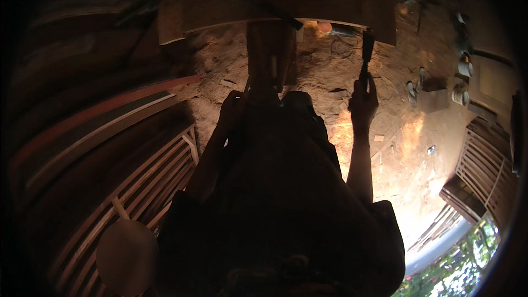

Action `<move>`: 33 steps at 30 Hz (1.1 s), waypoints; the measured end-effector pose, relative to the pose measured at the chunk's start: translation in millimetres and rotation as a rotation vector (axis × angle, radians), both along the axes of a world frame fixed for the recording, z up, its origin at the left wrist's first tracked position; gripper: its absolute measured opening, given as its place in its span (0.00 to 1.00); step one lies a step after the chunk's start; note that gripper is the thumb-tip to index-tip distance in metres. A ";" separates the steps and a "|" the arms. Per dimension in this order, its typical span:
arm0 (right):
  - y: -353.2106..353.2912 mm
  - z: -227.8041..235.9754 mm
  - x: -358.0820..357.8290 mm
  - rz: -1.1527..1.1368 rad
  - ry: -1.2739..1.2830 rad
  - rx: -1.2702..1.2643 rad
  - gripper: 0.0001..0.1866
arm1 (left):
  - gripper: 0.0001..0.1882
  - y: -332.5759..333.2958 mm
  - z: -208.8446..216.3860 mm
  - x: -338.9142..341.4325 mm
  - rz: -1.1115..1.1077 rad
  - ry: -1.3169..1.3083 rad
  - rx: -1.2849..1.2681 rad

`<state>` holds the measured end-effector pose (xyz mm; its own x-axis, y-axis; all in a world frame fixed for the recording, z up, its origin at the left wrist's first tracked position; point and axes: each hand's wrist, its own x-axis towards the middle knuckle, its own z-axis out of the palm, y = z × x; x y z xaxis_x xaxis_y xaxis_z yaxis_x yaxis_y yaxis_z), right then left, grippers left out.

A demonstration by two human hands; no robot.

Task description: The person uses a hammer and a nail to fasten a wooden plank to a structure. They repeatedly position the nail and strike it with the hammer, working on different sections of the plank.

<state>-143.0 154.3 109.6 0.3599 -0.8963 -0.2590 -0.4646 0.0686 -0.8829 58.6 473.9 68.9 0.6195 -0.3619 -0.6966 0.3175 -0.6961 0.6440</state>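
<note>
Raised on the right, my right hand [363, 102] is closed around a dark, narrow tool [367, 49]. The tool points away from me and widens toward its far end, which meets the edge of the wooden bench [330, 8] in the picture; its exact kind is lost in shadow. My left hand [232, 109] is beside my left knee, low and near the upright board [269, 49] under the bench. Its fingers are too dark to read. A dark bar [275, 14] lies slanting across the bench, one end sticking out over the near edge.
Slatted wooden frames [148, 179] and long planks [104, 124] stand at the left. The earthen floor [330, 115] carries shavings and offcuts. More slatted pieces [487, 157] stand at the right, with cans [461, 94] nearby. A round orange thing [324, 27] shows beneath the bench.
</note>
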 end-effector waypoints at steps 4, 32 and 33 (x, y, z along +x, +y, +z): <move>34.9 5.7 -1.0 -0.014 -0.012 0.109 0.31 | 0.19 -0.1 -15.1 6.3 -0.102 0.028 -0.123; 92.2 17.5 48.3 -0.155 -0.236 0.202 0.30 | 0.16 21.7 -8.0 64.3 -0.240 0.070 -0.226; 86.7 16.9 53.5 -0.152 -0.213 0.177 0.30 | 0.17 17.7 -8.9 69.6 -0.279 0.053 -0.248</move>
<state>-89.4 240.9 126.5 0.2881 -0.8918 -0.3487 -0.2436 0.2840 -0.9274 128.2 491.6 60.0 0.4390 -0.6733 -0.5949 0.1751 -0.5854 0.7916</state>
